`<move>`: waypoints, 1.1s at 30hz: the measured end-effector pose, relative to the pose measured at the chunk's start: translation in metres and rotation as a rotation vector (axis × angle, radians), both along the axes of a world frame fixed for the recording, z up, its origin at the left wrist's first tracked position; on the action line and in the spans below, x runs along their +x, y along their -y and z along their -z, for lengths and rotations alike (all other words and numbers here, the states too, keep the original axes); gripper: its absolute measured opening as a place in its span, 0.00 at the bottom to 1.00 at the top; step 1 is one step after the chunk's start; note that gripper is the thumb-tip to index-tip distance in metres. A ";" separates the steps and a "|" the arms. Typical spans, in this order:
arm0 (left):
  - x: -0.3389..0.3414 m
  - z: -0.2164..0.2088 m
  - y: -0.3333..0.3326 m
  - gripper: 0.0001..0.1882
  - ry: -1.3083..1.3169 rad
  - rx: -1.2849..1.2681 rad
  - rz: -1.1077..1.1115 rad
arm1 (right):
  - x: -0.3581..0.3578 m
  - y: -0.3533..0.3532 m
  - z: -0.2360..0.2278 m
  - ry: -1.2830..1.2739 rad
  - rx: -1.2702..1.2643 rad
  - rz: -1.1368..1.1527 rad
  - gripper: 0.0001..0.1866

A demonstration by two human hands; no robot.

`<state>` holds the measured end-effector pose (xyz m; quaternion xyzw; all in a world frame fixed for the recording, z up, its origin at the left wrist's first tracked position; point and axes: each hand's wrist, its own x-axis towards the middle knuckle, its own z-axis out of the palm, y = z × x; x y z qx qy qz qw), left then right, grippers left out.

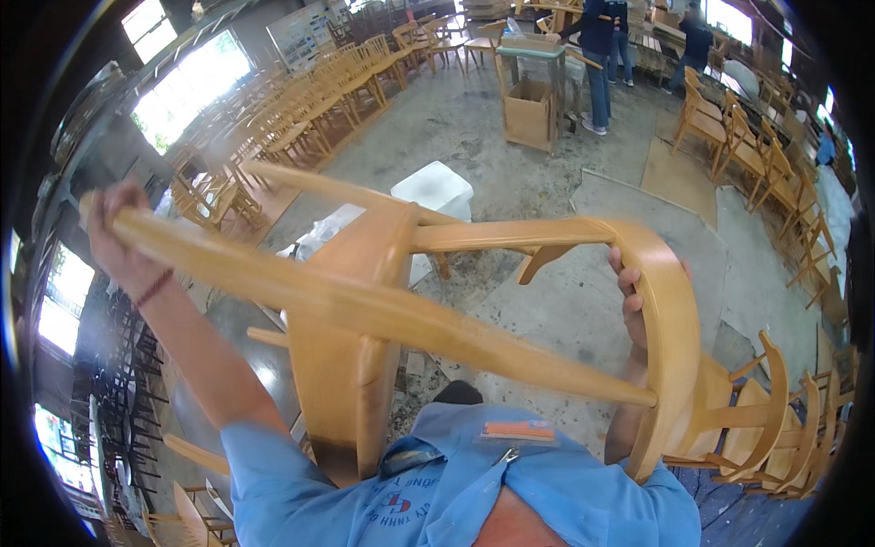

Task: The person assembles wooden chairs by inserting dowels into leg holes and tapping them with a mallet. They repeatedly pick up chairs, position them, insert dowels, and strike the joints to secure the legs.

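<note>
A pale wooden chair (337, 346) is held up in front of my body, tipped on its side. My left hand (126, 242) is closed around the end of one of its legs (228, 264), which is slightly blurred. On the other side, my right hand (629, 296) wraps the inner edge of the curved backrest (670, 301), with fingers showing and part of the palm hidden behind the wood. The seat stands nearly edge-on between my arms. Another leg (319, 187) points away toward the far left.
Rows of similar chairs (355, 68) line the far left, and more (729, 137) stand at the right. Nested chairs (766, 419) are close at my right. A white foam box (436, 187) lies on the floor beyond. People (597, 55) stand near a table with a cardboard box (529, 109).
</note>
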<state>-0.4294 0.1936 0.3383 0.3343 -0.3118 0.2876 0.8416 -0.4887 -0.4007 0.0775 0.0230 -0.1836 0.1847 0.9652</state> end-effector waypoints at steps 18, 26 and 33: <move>0.493 0.031 0.258 0.06 -0.260 0.274 0.357 | 0.291 0.030 0.188 -0.858 -1.234 0.500 0.21; 0.614 0.157 0.203 0.08 -0.376 0.507 0.328 | 0.369 -0.037 0.249 -0.697 -1.941 -0.084 0.24; 0.624 0.309 0.167 0.07 -0.631 0.782 0.204 | 0.348 0.006 0.295 -0.954 -2.067 -0.242 0.20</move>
